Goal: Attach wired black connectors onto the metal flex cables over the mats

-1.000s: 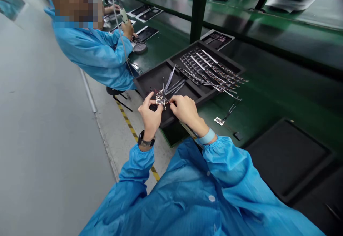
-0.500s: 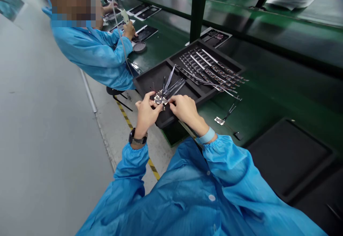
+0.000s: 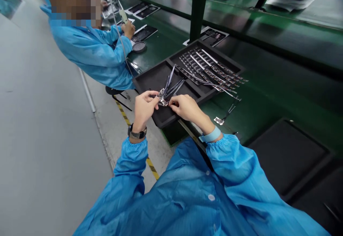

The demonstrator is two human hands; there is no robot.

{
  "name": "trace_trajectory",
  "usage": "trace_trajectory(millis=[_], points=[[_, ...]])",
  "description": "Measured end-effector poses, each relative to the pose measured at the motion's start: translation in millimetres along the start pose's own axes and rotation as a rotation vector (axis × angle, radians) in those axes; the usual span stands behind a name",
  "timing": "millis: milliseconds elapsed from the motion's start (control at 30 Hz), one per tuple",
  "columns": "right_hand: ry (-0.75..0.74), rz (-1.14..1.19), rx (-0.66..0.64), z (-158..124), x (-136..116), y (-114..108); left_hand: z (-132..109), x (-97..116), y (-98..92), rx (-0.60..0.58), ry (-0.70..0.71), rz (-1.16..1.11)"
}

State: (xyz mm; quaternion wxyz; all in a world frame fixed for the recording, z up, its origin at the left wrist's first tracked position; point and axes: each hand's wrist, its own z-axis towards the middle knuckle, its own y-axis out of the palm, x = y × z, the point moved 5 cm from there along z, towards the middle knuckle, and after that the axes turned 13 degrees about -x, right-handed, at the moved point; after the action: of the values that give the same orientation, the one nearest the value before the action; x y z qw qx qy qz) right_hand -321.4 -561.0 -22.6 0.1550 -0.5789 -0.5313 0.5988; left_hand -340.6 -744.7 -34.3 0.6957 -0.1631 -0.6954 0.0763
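The black tray [image 3: 148, 80] contains rows of flex strips [image 3: 197, 63] in its right compartment, several ends overhanging the rim. Over the left compartment, the left hand [image 3: 144, 108] pinches the cabled circuit boards [image 3: 163, 102]; the right hand [image 3: 186, 108], fingertips drawn together, adjoins them, grip indeterminable.

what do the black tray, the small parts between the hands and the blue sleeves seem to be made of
Tray: probably foam or plastic, matte black; its thick walls show little shine.
Small parts: likely circuit boards with metal on them, judging by the bright, speckled glints; too small to be sure.
Sleeves: apparently thin synthetic cloth, with a light sheen, wrinkles and gathered cuffs.
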Motion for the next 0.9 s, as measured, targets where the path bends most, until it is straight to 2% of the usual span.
trace_trajectory(millis=[133,233,400,533,700,900], points=[[0.086,-0.074,0.027,0.0,-4.1,4.6,-1.5,6.9,1.7,-0.046,0.013,-0.022],[0.106,-0.097,0.047,-0.6,-5.6,6.3,-5.2,13.0,1.5,-0.110,0.037,0.051],[0.091,-0.086,0.040,-1.5,-4.6,4.8,-10.6,17.2,-3.4,-0.264,0.160,0.290],[0.091,-0.082,0.040,-1.5,-3.7,4.3,-12.7,15.6,-5.0,-0.407,0.178,0.378],[0.101,-0.085,0.035,-1.1,-3.8,4.7,-9.1,20.9,-9.6,-0.423,0.123,0.275],[0.097,-0.087,0.053,-0.6,-1.7,6.4,4.4,20.7,-10.1,-0.375,0.040,-0.040]])
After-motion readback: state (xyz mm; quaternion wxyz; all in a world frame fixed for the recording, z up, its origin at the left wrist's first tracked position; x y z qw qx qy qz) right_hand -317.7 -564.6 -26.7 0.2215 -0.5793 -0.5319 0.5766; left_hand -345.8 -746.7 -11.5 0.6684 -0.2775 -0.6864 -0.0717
